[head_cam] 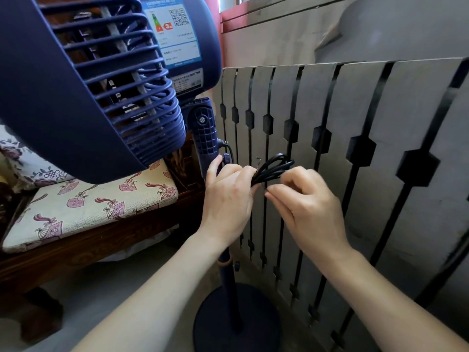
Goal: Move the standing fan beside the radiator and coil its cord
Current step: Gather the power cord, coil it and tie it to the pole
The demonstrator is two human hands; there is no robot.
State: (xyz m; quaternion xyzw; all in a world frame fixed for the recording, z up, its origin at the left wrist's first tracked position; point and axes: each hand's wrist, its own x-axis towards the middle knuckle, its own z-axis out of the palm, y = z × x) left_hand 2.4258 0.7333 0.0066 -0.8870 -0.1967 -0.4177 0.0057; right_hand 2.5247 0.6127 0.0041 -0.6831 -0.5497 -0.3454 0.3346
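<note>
As I watch through the head camera, the fan (96,80) stands just beside the radiator cover (355,153). My left hand (228,199) is clenched around the coiled cord (272,168), its loops pointing up and right; my right hand (304,207), fingertips pinched together, sits nearer the free loops.

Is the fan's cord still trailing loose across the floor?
No: the cord is gathered into loops in the left hand, with the right hand pinching beside it.
</note>
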